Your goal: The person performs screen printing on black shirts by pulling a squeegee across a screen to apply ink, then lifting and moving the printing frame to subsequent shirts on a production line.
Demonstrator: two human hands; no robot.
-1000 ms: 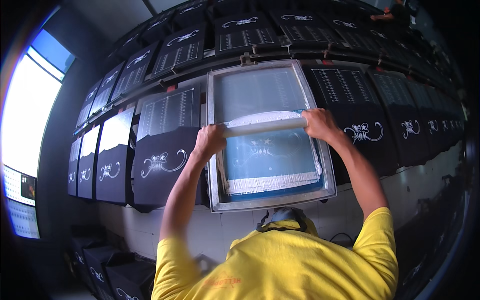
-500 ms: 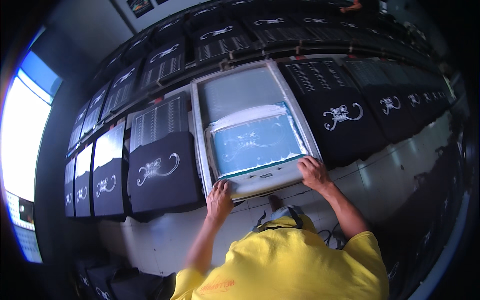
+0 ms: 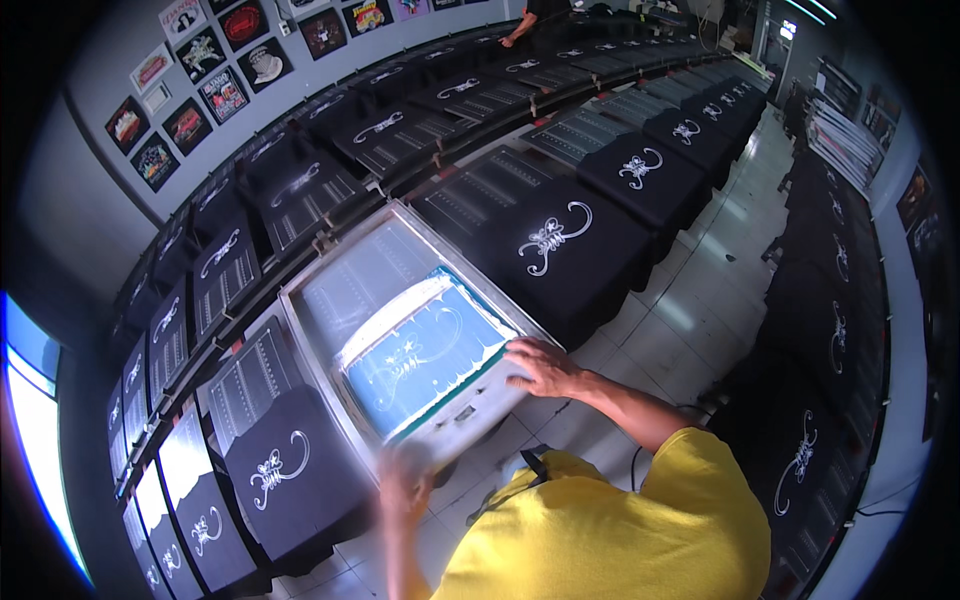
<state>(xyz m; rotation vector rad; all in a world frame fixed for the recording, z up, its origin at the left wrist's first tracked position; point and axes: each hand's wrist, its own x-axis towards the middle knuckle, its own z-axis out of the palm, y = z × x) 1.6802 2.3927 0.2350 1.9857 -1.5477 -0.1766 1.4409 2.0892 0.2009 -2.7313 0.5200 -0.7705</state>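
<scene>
A screen-printing frame (image 3: 470, 455) lies on a black pallet in front of me. Its blue mesh (image 3: 425, 350) carries a scroll-and-star design, with white ink smeared around the edges. My right hand (image 3: 542, 368) rests at the frame's near right corner, its fingers apart over the rim. Beside the near left corner is my left hand (image 3: 403, 485), smeared by motion, so its fingers are unclear and I cannot tell whether it touches the frame. Black shirts with a white scroll print lie on both sides, one on the left (image 3: 275, 475) and one on the right (image 3: 555, 240).
A rail (image 3: 330, 240) runs behind the frame, with more printed black shirts beyond it. Another row of shirts (image 3: 838, 340) stands across the tiled aisle (image 3: 665, 300) at right. Someone's forearm (image 3: 520, 28) shows at the far end. Pictures (image 3: 225, 90) hang on the wall.
The view has turned, showing more of the aisle and wall. My left hand is now blurred by motion at the near left corner; my right hand's fingers have loosened at the right corner.
</scene>
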